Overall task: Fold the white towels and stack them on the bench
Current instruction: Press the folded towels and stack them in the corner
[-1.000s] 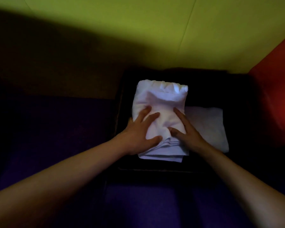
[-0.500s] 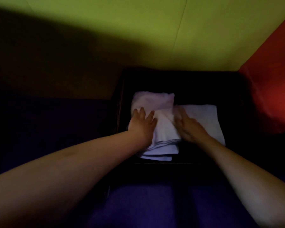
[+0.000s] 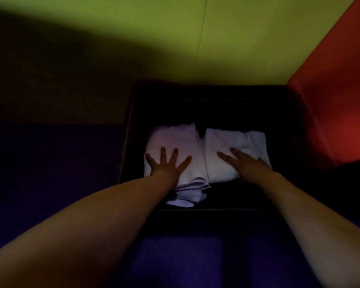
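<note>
Two folded towel piles, left and right, side by side on dark bench. Left hand and right hand flat, fingers spread, gripping nothing. Stacking into one pile seemingly remains.

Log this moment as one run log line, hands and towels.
left hand: flat on left towel stack | right hand: flat on right folded towel | towels: side by side on dark bench

Two folded white towels sit side by side on the dark counter, touching along their inner edges. The left towel is a thick stack of folds, its loose layered ends fanning out toward the counter's near edge. The right towel is a flatter, neater rectangle, lying nearer the counter's right edge. Both lie flat, toward the near side.
</note>
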`<state>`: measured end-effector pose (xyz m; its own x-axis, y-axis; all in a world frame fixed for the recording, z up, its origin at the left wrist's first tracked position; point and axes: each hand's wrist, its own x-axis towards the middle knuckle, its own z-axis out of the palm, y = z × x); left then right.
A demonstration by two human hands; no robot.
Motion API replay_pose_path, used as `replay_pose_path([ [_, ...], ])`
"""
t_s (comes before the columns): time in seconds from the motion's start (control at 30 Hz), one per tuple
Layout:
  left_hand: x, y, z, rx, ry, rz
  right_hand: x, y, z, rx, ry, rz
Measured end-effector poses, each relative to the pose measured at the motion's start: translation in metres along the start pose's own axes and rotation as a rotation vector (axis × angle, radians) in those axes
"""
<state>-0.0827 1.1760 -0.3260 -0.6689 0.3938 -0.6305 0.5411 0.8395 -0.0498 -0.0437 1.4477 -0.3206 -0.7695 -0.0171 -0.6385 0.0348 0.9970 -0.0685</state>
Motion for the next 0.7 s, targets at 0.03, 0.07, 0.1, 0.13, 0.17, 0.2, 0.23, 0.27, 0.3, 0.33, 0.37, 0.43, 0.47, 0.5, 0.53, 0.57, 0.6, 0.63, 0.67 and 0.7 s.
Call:
replay_pose_path([
  [0.03,0.000,0.001,-0.004,0.001,-0.010,0.002,-0.002,-0.004,0.000,-0.054,-0.012,-0.002],
  [0.07,-0.001,0.001,-0.007,0.004,-0.024,0.006,-0.003,-0.006,-0.002,-0.092,-0.030,-0.003],
  [0.1,-0.002,0.000,-0.009,0.010,-0.033,0.011,-0.004,-0.008,-0.004,-0.110,-0.034,-0.006],
  [0.13,-0.003,-0.001,-0.011,0.017,-0.039,0.018,-0.007,-0.010,-0.008,-0.116,-0.041,0.002],
  [0.17,-0.004,-0.004,-0.012,0.025,-0.041,0.028,-0.007,-0.010,-0.011,-0.123,-0.050,0.008],
  [0.2,-0.006,-0.008,-0.013,0.037,-0.037,0.046,-0.009,-0.014,-0.015,-0.140,-0.049,0.009],
  [0.23,-0.010,-0.012,-0.014,0.051,-0.018,0.070,-0.011,-0.020,-0.019,-0.153,-0.040,0.010],
  [0.27,-0.017,-0.015,-0.016,0.070,0.038,0.094,-0.011,-0.026,-0.023,-0.150,-0.007,0.007],
  [0.3,-0.025,-0.018,-0.018,0.094,0.133,0.107,-0.012,-0.033,-0.027,-0.146,0.034,-0.004],
  [0.33,-0.035,-0.023,-0.022,0.109,0.256,0.112,-0.014,-0.042,-0.032,-0.142,0.075,-0.019],
  [0.37,-0.047,-0.027,-0.027,0.108,0.373,0.111,-0.017,-0.052,-0.038,-0.133,0.132,-0.038],
  [0.43,-0.070,-0.037,-0.037,0.088,0.554,0.092,-0.022,-0.074,-0.046,-0.099,0.290,-0.077],
  [0.47,-0.080,-0.044,-0.040,0.068,0.637,0.076,-0.025,-0.086,-0.049,-0.077,0.366,-0.108],
  [0.5,-0.088,-0.050,-0.041,0.044,0.711,0.048,-0.029,-0.097,-0.052,-0.055,0.436,-0.141],
  [0.53,-0.094,-0.057,-0.040,0.009,0.778,0.003,-0.032,-0.108,-0.055,-0.028,0.487,-0.171],
  [0.57,-0.101,-0.063,-0.039,-0.038,0.803,-0.054,-0.035,-0.117,-0.059,-0.003,0.529,-0.193],
  [0.6,-0.107,-0.069,-0.039,-0.110,0.788,-0.106,-0.037,-0.125,-0.064,0.020,0.549,-0.204],
  [0.63,-0.114,-0.073,-0.037,-0.189,0.751,-0.166,-0.040,-0.134,-0.068,0.034,0.553,-0.210],
  [0.67,-0.120,-0.075,-0.036,-0.286,0.683,-0.224,-0.042,-0.140,-0.071,0.043,0.542,-0.209],
  [0.7,-0.124,-0.076,-0.033,-0.368,0.612,-0.271,-0.044,-0.146,-0.074,0.048,0.531,-0.209],
])
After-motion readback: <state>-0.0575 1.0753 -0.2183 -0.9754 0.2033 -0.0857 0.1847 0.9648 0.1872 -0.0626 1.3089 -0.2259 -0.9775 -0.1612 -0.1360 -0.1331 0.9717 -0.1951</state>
